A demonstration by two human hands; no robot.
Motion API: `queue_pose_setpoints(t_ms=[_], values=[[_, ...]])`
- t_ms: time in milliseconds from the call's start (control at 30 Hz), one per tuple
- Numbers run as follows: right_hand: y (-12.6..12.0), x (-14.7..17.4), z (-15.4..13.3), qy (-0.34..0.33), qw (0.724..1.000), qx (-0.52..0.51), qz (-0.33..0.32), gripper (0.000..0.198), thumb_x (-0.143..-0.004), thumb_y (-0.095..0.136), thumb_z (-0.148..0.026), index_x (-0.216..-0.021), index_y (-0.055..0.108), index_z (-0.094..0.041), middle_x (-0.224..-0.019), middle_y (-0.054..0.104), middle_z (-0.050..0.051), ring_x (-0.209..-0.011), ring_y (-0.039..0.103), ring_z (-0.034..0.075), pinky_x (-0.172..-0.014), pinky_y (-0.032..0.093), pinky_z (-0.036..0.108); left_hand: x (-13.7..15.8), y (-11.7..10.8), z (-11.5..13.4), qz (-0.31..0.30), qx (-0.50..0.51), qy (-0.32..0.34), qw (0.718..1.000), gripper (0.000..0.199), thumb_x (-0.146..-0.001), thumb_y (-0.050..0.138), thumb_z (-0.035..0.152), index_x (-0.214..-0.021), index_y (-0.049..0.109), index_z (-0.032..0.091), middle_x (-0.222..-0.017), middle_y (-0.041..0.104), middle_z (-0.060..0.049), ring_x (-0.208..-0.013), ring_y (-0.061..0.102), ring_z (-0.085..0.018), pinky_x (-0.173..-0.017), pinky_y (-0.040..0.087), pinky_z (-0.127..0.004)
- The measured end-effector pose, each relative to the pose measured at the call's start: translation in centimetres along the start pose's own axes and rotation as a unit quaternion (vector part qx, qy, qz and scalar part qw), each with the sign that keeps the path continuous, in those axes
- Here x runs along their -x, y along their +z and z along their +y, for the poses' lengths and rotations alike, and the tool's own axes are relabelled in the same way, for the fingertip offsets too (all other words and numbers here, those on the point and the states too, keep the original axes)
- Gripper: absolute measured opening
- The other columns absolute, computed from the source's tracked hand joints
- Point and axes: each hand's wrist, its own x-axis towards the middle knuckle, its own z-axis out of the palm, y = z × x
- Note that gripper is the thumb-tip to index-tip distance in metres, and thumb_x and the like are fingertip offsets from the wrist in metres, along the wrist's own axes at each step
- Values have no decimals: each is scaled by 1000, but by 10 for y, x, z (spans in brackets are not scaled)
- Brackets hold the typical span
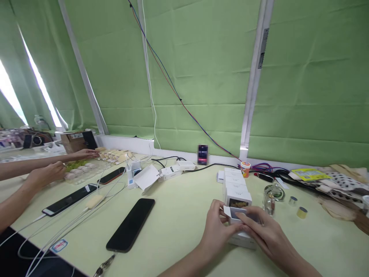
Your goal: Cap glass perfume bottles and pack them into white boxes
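Between my two hands is a small white cardboard box (241, 241) with its top flap up, close to the table's front. My left hand (216, 225) grips its left side, fingers closed by the raised flap. From the right, my right hand (266, 231) holds the box, its fingers over the opening. What lies inside the box is hidden. Right behind it stands a row of similar white boxes (235, 184), the nearest with a dark picture on its end. A clear glass jar (268, 204) stands just right of my right hand.
A black phone (131, 225) lies left of my hands; another phone (70, 199) is plugged in farther left. A co-worker's hands (52, 171) are over a clear tray (82, 175) of pale round items. Small caps (302, 212), an orange-white cup (245, 169) and cables (262, 167) occupy the right.
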Motion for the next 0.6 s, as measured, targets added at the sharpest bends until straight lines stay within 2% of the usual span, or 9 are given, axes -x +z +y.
queue_pose_setpoints(t_ms=[133,267,367,467,533,600], values=[[0,6,6,40,999,5,2,34,-93,47,-23,-125,58,-27,-113,48,12,-108,54,25,-81,52,34,-4,0,-3,-22,14,-30,999,50,-53,86,32,-79,46,19,-80,59,-1,-74,60,-17,-62,47,-24],[3,12,7,71,997,-17,19,37,-95,42,-28,-130,52,-28,-116,45,11,-109,51,26,-85,49,38,-7,-2,-10,-46,53,-31,997,50,-54,86,34,-83,48,18,-81,62,-2,-76,61,-18,-65,46,-25],[6,15,5,176,979,-38,92,33,-96,38,-35,-123,51,-23,-110,48,10,-103,52,26,-82,48,40,-8,-3,-11,-73,64,-26,995,50,-53,86,35,-89,55,17,-87,63,-4,-81,60,-20,-71,45,-28],[7,14,4,272,950,-73,138,27,-94,38,-40,-110,50,-22,-93,53,7,-86,54,24,-71,48,37,-5,-4,-4,-91,59,-2,994,51,-57,84,33,-98,60,18,-101,62,-7,-89,58,-21,-77,44,-29],[8,13,3,293,940,-109,134,24,-94,39,-41,-107,50,-23,-88,54,5,-80,54,22,-68,47,35,-3,-4,1,-103,66,17,992,49,-61,82,31,-104,60,20,-107,60,-6,-94,57,-22,-80,43,-30],[8,12,2,281,942,-140,121,23,-95,39,-38,-105,53,-23,-91,55,5,-84,55,22,-71,47,35,-2,-4,4,-110,76,33,991,44,-64,80,28,-103,60,22,-107,57,-5,-98,55,-22,-80,43,-29]])
